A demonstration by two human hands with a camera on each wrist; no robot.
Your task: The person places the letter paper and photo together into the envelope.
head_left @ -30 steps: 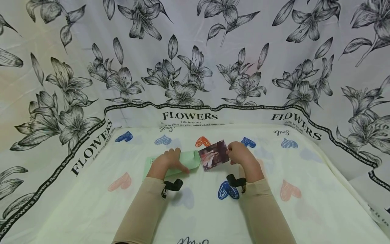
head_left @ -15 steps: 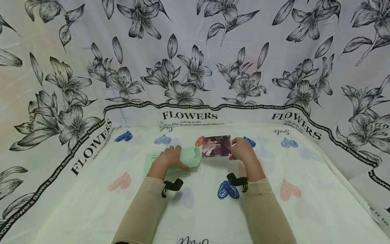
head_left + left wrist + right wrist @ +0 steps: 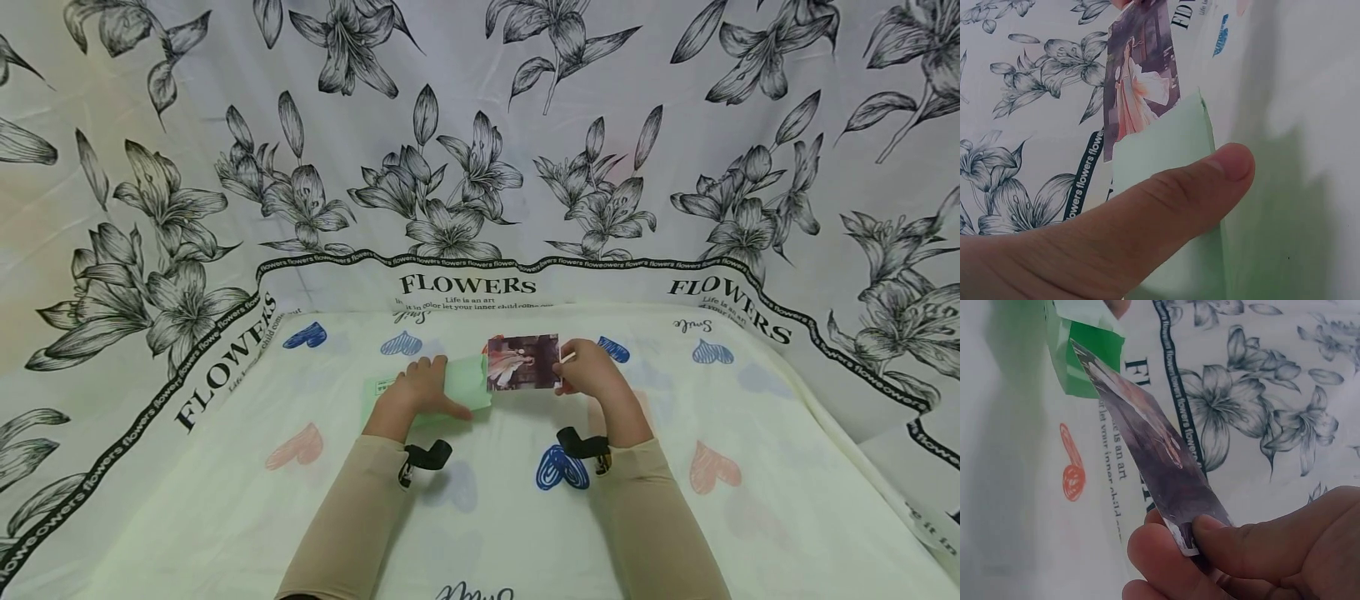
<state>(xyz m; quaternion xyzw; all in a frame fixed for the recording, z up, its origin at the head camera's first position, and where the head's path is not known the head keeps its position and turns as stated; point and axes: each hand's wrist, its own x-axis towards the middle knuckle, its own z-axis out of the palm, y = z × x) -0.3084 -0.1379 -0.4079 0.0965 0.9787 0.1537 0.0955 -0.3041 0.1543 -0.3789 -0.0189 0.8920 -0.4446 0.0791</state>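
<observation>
My left hand (image 3: pixel 417 393) grips a pale green paper envelope (image 3: pixel 467 385) across its width, thumb on the near edge. The end on the right gapes, and its brighter green inside (image 3: pixel 1092 359) shows in the right wrist view. Between thumb and fingers, my right hand (image 3: pixel 597 372) pinches one end of a glossy photo (image 3: pixel 522 362) of a figure in a flowing pale dress against a dark background. The photo's free end is right at the envelope's mouth; in the left wrist view the envelope's edge overlaps the lower part of the photo (image 3: pixel 1138 75).
A pale cloth with printed hearts (image 3: pixel 716 468) covers the table. Behind it hangs a white curtain (image 3: pixel 480 75) with black flower prints. A black strap with a small device (image 3: pixel 427 455) sits at each wrist.
The photo was tilted a second ago and has swung level. Since half a second ago, my right hand has brought it slightly left, up against the envelope's mouth. My left hand has hardly moved.
</observation>
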